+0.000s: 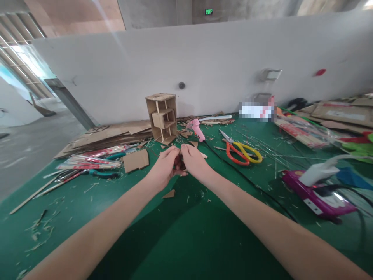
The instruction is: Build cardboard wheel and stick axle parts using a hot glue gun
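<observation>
My left hand [165, 167] and my right hand [194, 161] meet above the green table [180, 241], thumbs side by side and fingers curled. Something small and dark sits between them, mostly hidden by the fingers; I cannot make out what it is. Behind the hands stands a small cardboard shelf [171, 134] with stick posts and a box-like compartment. A pink glue gun [198, 130] lies just beyond my right hand, its black cord running to the right. A notched cardboard piece [136, 160] is left of my left hand, and a small scrap [169, 194] lies below.
Scissors with orange and yellow handles [244, 152] lie right of centre. Further right is a purple power strip [320, 198] with plugs. Wrapped sticks [90, 160] and teal-handled pliers [101, 174] lie left. Cardboard sheets [116, 134] rest near the white partition [116, 74].
</observation>
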`<action>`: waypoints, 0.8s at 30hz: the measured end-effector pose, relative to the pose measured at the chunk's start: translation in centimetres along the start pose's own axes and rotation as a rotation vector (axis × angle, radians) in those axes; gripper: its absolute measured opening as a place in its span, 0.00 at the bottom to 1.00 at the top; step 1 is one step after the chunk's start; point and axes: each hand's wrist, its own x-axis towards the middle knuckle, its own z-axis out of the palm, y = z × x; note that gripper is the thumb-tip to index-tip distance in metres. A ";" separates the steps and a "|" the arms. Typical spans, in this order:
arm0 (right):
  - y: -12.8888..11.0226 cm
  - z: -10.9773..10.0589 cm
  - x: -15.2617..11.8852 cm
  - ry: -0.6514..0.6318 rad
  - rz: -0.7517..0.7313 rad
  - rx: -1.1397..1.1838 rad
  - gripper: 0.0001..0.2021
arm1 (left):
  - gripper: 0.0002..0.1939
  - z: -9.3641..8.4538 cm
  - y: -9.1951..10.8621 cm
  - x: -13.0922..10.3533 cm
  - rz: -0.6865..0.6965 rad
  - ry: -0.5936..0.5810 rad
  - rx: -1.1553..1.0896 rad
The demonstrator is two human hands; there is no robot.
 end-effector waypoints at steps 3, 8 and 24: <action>0.0 -0.1 0.1 0.010 -0.026 -0.042 0.17 | 0.11 -0.1 -0.1 0.1 0.024 0.003 0.031; -0.1 -0.3 0.0 0.014 -0.035 -0.114 0.17 | 0.13 0.0 -0.1 0.1 0.043 0.012 0.056; -0.2 -0.6 0.1 0.034 -0.084 -0.206 0.16 | 0.13 -0.5 0.2 0.1 0.022 -0.041 -0.001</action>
